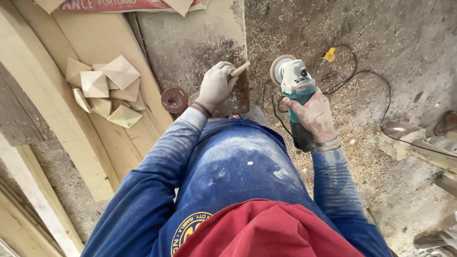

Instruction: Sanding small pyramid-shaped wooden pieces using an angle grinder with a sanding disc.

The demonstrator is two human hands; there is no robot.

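The left hand (216, 85) grips a small wooden piece (240, 69), the right hand (312, 114) holds the angle grinder (295, 83) just beside it — sanding step, I think; next needs steady contact.

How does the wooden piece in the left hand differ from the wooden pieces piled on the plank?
The held wooden piece is single and gripped by the left hand against the workbench; the piled pieces are many and lie loose, untouched. The piled ones show pyramid-shaped faces; the held one shows only an edge. Both are pale wood.
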